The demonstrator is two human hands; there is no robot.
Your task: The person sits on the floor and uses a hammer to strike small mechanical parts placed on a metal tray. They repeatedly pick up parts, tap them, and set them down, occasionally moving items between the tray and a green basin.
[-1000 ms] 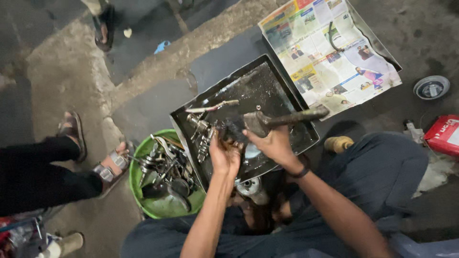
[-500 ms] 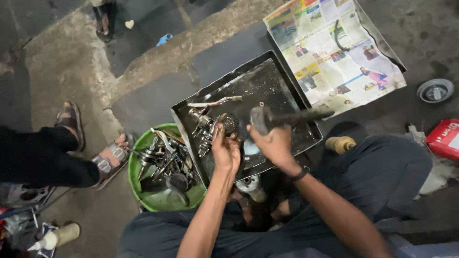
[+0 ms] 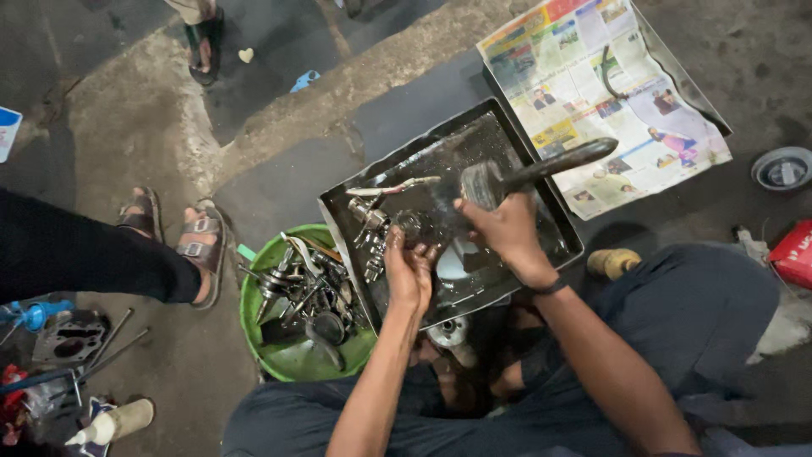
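My right hand (image 3: pixel 506 233) grips a hammer (image 3: pixel 541 169) near its head, the dark handle pointing up and right, over a greasy black metal tray (image 3: pixel 550 216). My left hand (image 3: pixel 409 271) is closed around a small metal part (image 3: pixel 412 223) held on the tray just left of the hammer head. Several oily metal engine parts (image 3: pixel 370 228) and a thin screwdriver-like tool (image 3: pixel 393 187) lie in the tray's left half. My legs in dark trousers frame the tray's near side.
A green bowl (image 3: pixel 279 355) full of metal parts stands left of the tray. A newspaper on a second tray (image 3: pixel 605 93) lies at the upper right. Another person's sandalled feet (image 3: pixel 199 250) stand at the left. A red box (image 3: pixel 795 254), a round lid (image 3: pixel 782 167) and scattered tools (image 3: pixel 72 343) surround me.
The hammer head has lifted slightly, its handle tilting upward to the right. My left hand stays on the small part in the tray.
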